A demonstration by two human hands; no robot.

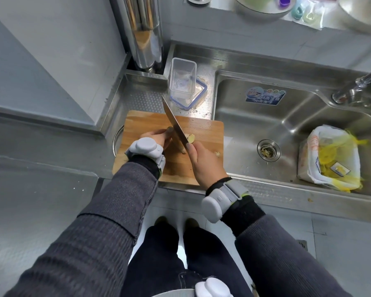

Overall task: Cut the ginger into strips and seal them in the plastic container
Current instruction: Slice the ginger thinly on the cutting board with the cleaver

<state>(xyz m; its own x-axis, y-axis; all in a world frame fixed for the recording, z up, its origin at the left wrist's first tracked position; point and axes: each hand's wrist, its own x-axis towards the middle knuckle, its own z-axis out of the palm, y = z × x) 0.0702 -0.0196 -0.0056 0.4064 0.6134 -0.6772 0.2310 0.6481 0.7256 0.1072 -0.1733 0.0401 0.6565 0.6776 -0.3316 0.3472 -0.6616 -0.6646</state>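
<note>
A wooden cutting board lies on the steel counter left of the sink. My left hand presses down on the ginger, most of it hidden behind the blade. Pale cut ginger shows on the right side of the blade. My right hand grips the handle of a large knife, its blade slanting up and left across the board. A small ginger scrap lies near my right hand. The clear plastic container stands open behind the board, on top of its blue-rimmed lid.
A steel sink lies to the right with a white bag of yellow scraps in it and a tap over it. A shiny pipe rises at the back. Bowls sit on the rear ledge.
</note>
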